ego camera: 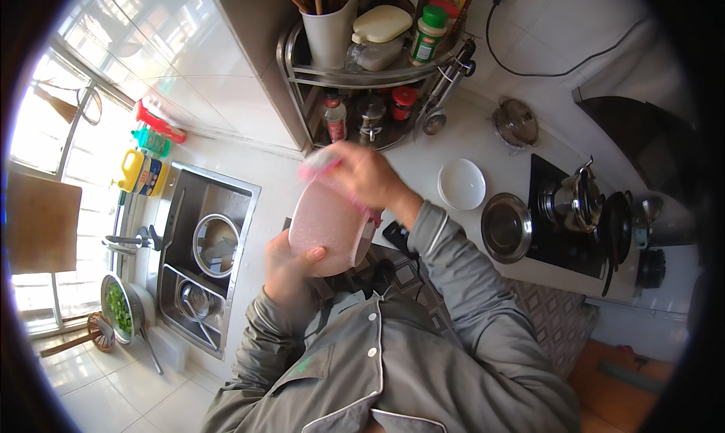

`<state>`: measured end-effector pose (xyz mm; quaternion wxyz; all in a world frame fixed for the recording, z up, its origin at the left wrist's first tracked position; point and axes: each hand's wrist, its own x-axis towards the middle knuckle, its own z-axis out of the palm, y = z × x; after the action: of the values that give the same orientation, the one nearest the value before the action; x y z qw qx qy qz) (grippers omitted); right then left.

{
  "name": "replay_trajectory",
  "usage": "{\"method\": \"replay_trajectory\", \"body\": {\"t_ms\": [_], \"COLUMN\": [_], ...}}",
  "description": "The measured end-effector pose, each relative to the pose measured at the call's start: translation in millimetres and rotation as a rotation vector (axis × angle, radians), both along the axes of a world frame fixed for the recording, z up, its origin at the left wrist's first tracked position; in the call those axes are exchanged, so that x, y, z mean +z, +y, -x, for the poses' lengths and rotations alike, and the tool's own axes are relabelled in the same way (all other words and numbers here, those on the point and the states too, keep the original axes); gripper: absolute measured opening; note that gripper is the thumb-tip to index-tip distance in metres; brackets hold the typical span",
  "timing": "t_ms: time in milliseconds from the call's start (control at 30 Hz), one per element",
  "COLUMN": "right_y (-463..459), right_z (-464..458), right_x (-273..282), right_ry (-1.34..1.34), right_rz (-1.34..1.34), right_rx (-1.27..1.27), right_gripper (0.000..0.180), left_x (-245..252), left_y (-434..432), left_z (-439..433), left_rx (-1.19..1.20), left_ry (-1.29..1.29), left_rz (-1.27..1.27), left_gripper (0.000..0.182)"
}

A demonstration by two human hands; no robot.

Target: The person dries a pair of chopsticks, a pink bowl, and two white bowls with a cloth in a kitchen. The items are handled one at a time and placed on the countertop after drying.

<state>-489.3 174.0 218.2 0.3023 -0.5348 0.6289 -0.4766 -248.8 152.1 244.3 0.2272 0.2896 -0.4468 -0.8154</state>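
Observation:
A speckled pink bowl [325, 226] is tilted on its side in front of my chest. My left hand [291, 266] grips its lower edge, thumb on the outer wall. Over the upper side, my right hand [359, 175] holds a pink and white cloth [320, 164], blurred, bunched against the bowl. The inside of the bowl is mostly hidden. To the right of my right hand, a white bowl [461, 184] and a steel basin [506, 228] stand on the counter.
At left is a sink [209, 184] holding a steel pot [217, 246]; beside it stands a colander of green leaves [119, 308]. A two-tier rack [362, 79] holds jars and utensils. At right, a lidded pot [580, 201] sits on the black hob [544, 246]. A phone [396, 236] lies by the counter edge.

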Motion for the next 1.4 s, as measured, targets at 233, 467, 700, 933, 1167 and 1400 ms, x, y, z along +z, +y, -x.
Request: {"method": "replay_trajectory", "body": {"t_ms": [233,467,700,933,1167,1400], "right_y": [21,34,25,8,22,41], "right_z": [10,13,-35,-14,-10,-103], "right_x": [-83,-29,64,42,-4,32], "right_ry": [-1.496,-0.979,0.340,0.160,-0.315,0.624], "right_rz": [-0.261,-0.055,0.049,0.214,0.163,0.597], "right_rx": [-0.021,-0.195,0.174,0.036,-0.189,0.091], "right_gripper": [0.044,0.024,0.029,0.030,0.032,0.028], "left_x": [-7,-56,-11,12,3,-32], "left_y": [-10,-29,-70,-26,-3,4], "left_z": [-22,-49,-21,-4,-11,4], "left_rx": [0.088,-0.181,-0.666,-0.300,0.055,0.346], "left_ry": [0.217,0.069,-0.245,-0.076,0.119,-0.176], "left_rz": [-0.060,-0.050,0.348,0.151,0.001,0.718], "left_gripper": [0.058,0.082,0.049,0.043,0.056,0.056]}}
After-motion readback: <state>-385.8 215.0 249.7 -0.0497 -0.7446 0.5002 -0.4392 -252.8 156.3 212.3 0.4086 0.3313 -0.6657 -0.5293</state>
